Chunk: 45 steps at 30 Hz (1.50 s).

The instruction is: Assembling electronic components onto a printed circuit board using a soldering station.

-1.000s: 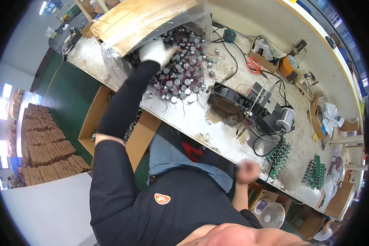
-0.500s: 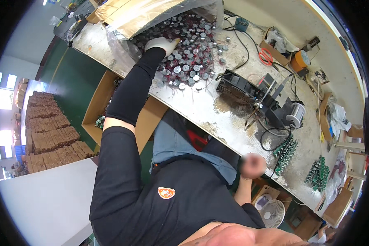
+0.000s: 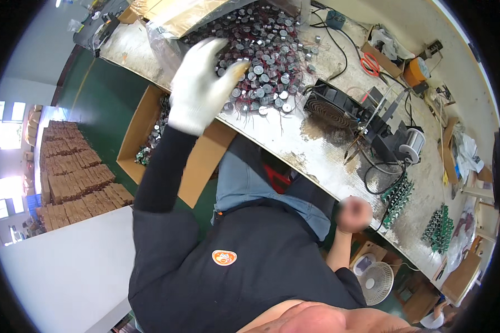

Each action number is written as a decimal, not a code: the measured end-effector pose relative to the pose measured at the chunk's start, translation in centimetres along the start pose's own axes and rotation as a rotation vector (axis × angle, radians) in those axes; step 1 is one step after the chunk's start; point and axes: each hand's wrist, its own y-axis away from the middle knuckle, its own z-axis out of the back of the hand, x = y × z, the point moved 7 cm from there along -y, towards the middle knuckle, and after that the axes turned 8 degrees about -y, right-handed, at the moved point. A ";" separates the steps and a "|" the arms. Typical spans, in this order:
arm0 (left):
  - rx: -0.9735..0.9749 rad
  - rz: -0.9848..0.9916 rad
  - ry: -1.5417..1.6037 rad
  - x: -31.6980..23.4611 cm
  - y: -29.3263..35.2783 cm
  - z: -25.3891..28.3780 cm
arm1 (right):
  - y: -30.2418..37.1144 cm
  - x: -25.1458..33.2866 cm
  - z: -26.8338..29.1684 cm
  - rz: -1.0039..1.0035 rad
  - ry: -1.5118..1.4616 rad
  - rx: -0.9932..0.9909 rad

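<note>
My left hand (image 3: 201, 86), in a white work glove with a yellowish thumb tip, is raised near the front edge of the bench. Its thumb and fingers are spread, and nothing shows between them. Just beyond it lies a heap of small round silver metal parts with thin red wires (image 3: 269, 61), possibly little motors. My bare right hand (image 3: 354, 215) is at the bench edge farther right, close to a row of green circuit boards (image 3: 397, 202). A blur covers it, so its fingers and anything in them cannot be made out.
A black fan (image 3: 330, 108) and a soldering stand with a solder wire spool (image 3: 412, 145) occupy the middle of the bench. More green boards (image 3: 439, 228) lie at right. An open cardboard box (image 3: 133, 133) holds parts below the edge. Red-handled scissors (image 3: 370, 64) lie behind.
My left hand has lifted out of the heap and come back toward me, its fingers now spread. My right hand stays at the bench edge. The whole view has shifted slightly.
</note>
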 end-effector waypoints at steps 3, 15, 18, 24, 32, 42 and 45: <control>-0.220 0.649 0.431 1.9 11.1 3.9 | 0.0 -0.3 -0.4 -0.026 -0.012 0.004; -0.275 1.133 0.602 7.5 22.7 -8.7 | 0.2 0.1 -0.7 -0.017 -0.022 0.044; -0.156 1.030 0.224 7.8 20.5 -7.3 | 0.0 0.1 -0.7 -0.025 -0.027 0.002; -0.265 1.272 0.636 11.0 21.0 -10.3 | 0.0 -0.2 -0.7 -0.024 -0.010 0.007; -0.408 1.242 0.861 10.8 20.6 -11.5 | -0.3 0.1 -0.8 -0.044 0.014 0.002; -0.417 1.041 0.887 8.6 16.8 -9.1 | -1.2 0.7 -0.9 -0.020 0.034 0.012; -0.399 1.013 0.970 6.8 15.3 -7.5 | -1.3 0.5 -0.6 -0.010 0.038 -0.009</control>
